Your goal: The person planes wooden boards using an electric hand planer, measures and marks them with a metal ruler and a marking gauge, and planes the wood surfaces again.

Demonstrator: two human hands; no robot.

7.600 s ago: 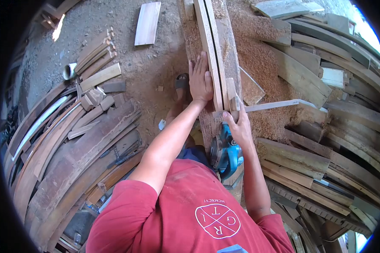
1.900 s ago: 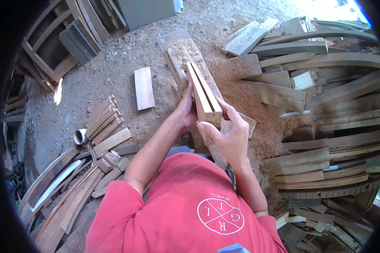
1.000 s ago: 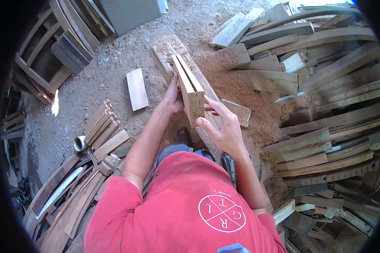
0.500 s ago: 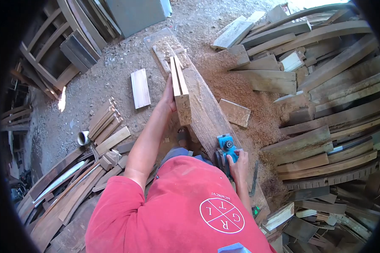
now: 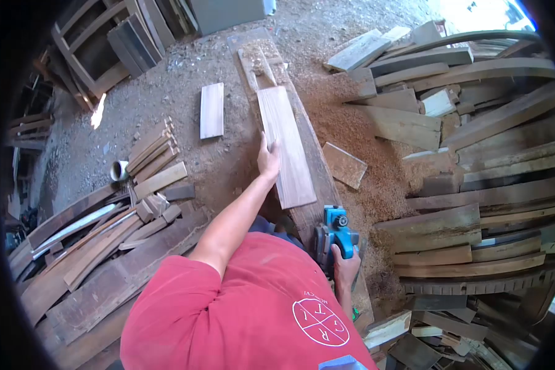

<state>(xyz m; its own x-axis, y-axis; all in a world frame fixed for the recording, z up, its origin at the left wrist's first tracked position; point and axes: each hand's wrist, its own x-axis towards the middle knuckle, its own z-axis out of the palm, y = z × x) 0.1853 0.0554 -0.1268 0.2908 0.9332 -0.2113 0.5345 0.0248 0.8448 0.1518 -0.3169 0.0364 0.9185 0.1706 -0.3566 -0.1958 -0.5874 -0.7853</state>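
Observation:
A pale, planed wooden board (image 5: 288,148) lies broad face up along a long, worn plank bench (image 5: 314,154). My left hand (image 5: 269,161) grips the board's left edge, with the thumb over the top face and some fingers hidden at the side. To the lower right, a blue electric planer (image 5: 337,231) is at the near part of the bench. Closed around its rear handle is my right hand (image 5: 346,264). The planer's underside is out of sight, so I cannot tell whether it touches the bench.
Wood shavings (image 5: 357,129) cover the ground right of the bench, around a loose board piece (image 5: 345,164). Another pale board (image 5: 212,111) lies on the ground to the left. Stacked lumber (image 5: 438,222) fills the right side; more wood pieces (image 5: 117,246) lie at lower left.
The wood in my left hand has turned from standing on edge to broad face up on the bench. My left hand has shifted onto its near left side. The right hand still holds the planer.

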